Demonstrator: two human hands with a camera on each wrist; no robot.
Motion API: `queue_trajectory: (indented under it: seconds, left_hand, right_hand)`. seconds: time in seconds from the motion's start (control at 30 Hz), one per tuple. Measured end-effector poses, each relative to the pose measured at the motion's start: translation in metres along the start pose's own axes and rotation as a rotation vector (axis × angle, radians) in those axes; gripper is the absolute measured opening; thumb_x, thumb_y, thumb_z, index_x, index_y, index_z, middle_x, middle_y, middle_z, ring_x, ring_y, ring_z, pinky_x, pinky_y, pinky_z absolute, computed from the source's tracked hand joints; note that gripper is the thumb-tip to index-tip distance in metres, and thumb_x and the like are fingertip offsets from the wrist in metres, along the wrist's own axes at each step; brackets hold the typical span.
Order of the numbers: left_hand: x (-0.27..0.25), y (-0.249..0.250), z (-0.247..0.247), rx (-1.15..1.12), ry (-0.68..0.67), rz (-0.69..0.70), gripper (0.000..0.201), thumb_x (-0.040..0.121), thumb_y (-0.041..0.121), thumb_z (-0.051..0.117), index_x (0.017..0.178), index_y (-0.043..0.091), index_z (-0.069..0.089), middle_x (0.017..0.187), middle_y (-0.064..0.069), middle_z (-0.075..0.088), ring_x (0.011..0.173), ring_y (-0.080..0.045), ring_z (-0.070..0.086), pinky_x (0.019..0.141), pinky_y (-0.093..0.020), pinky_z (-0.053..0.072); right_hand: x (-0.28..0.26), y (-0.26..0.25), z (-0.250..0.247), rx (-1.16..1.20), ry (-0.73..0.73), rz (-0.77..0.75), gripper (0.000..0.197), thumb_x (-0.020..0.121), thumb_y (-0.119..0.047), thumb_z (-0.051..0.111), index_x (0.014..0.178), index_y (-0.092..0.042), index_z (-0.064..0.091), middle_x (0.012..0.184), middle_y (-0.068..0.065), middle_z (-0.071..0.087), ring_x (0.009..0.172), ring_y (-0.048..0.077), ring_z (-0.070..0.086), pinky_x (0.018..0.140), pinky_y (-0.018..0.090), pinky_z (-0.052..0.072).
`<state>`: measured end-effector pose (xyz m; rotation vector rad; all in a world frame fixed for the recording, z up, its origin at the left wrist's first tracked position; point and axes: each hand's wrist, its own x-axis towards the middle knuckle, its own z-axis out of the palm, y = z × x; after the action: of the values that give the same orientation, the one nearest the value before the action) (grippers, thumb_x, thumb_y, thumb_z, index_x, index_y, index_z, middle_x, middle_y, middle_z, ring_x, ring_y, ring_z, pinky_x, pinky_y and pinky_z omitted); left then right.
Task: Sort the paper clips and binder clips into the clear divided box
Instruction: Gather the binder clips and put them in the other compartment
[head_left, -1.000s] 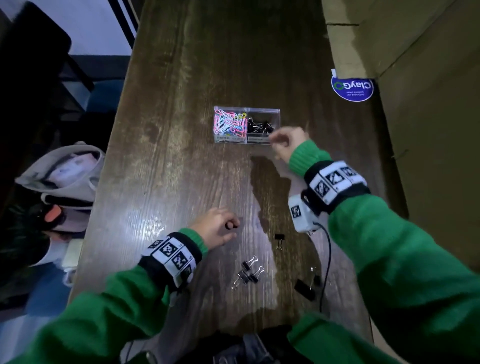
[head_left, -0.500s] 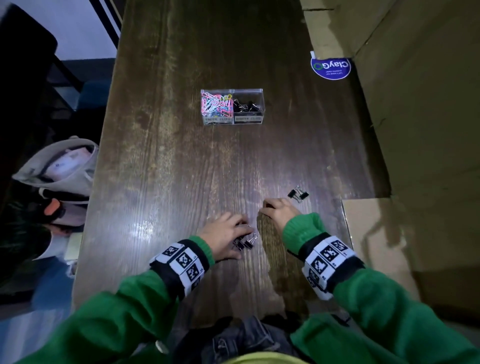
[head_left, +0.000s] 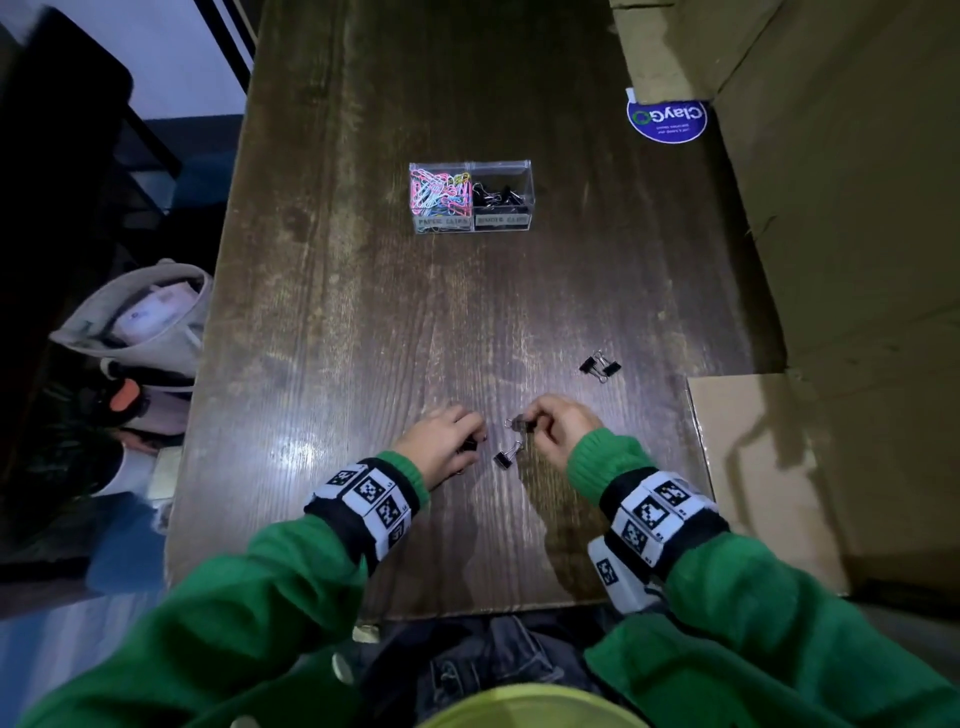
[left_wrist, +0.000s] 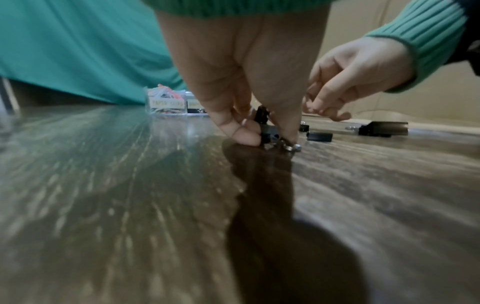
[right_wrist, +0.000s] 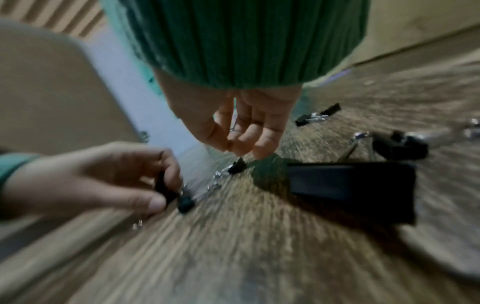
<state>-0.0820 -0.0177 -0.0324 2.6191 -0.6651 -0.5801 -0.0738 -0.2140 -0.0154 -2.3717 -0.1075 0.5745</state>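
The clear divided box (head_left: 501, 167) stands mid-table, with coloured paper clips (head_left: 439, 195) in its left half and black binder clips (head_left: 496, 196) in its right. Near the front edge my left hand (head_left: 475, 441) grips small black binder clips (left_wrist: 267, 129) low against the table. My right hand (head_left: 527, 423) pinches one small binder clip (head_left: 522, 425) just above the wood. Between the two hands a loose binder clip (head_left: 506, 456) lies on the table. Two more binder clips (head_left: 600, 365) lie to the right.
A large black binder clip (right_wrist: 350, 185) and another black binder clip (right_wrist: 400, 147) lie near my right wrist. Cardboard (head_left: 753, 467) overlaps the table's right edge, with a blue sticker (head_left: 667, 120) further back. A bag (head_left: 140, 322) sits on the floor to the left.
My right hand came back from the box to the near clips and picked one up. My left hand slid right and closed on the small clips.
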Motion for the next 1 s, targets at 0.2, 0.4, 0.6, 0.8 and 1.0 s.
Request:
queue_trajectory:
  seconds: [0.2, 0.4, 0.6, 0.8, 1.0]
  left_hand:
    - [0.004, -0.002, -0.004, 0.076, -0.017, 0.007, 0.028, 0.089, 0.024, 0.052, 0.112, 0.009, 0.05, 0.115, -0.009, 0.053, 0.105, -0.025, 0.051, 0.091, -0.032, 0.039]
    - [0.003, -0.011, -0.007, -0.005, 0.012, -0.024, 0.018, 0.084, 0.022, 0.056, 0.098, 0.012, 0.054, 0.103, -0.002, 0.054, 0.097, -0.017, 0.049, 0.086, -0.023, 0.036]
    - [0.005, -0.016, -0.009, -0.061, 0.004, -0.053, 0.013, 0.081, 0.021, 0.059, 0.092, 0.015, 0.056, 0.093, 0.005, 0.051, 0.089, -0.009, 0.044, 0.087, -0.025, 0.042]
    - [0.022, -0.02, -0.025, -0.101, -0.012, -0.077, 0.015, 0.08, 0.018, 0.061, 0.094, 0.013, 0.059, 0.098, -0.001, 0.059, 0.088, -0.01, 0.047, 0.085, -0.025, 0.043]
    - [0.066, -0.033, -0.074, -0.169, 0.165, -0.126, 0.014, 0.077, 0.014, 0.064, 0.091, 0.013, 0.065, 0.089, 0.007, 0.054, 0.082, -0.008, 0.05, 0.079, -0.022, 0.043]
  right_hand:
    - [-0.008, -0.005, 0.015, -0.616, -0.265, -0.369, 0.049, 0.081, -0.03, 0.064, 0.127, -0.019, 0.053, 0.143, 0.005, 0.039, 0.132, 0.029, 0.033, 0.106, 0.048, 0.036]
    - [-0.009, 0.001, 0.013, -0.461, -0.079, -0.439, 0.029, 0.064, -0.019, 0.08, 0.088, -0.011, 0.066, 0.096, 0.003, 0.067, 0.091, 0.022, 0.063, 0.075, 0.034, 0.058]
    - [-0.001, 0.009, -0.017, -0.256, -0.064, -0.021, 0.014, 0.093, -0.02, 0.044, 0.106, -0.013, 0.046, 0.072, -0.003, 0.053, 0.051, 0.009, 0.045, 0.045, 0.017, 0.036]
    - [0.022, -0.002, -0.011, -0.495, -0.303, -0.175, 0.042, 0.093, -0.032, 0.047, 0.132, -0.017, 0.039, 0.133, 0.004, 0.05, 0.101, 0.024, 0.063, 0.083, 0.032, 0.052]
    - [0.076, -0.019, -0.064, -0.346, -0.153, -0.025, 0.031, 0.093, -0.034, 0.048, 0.113, -0.01, 0.051, 0.082, 0.0, 0.059, 0.071, 0.018, 0.054, 0.065, 0.026, 0.045]
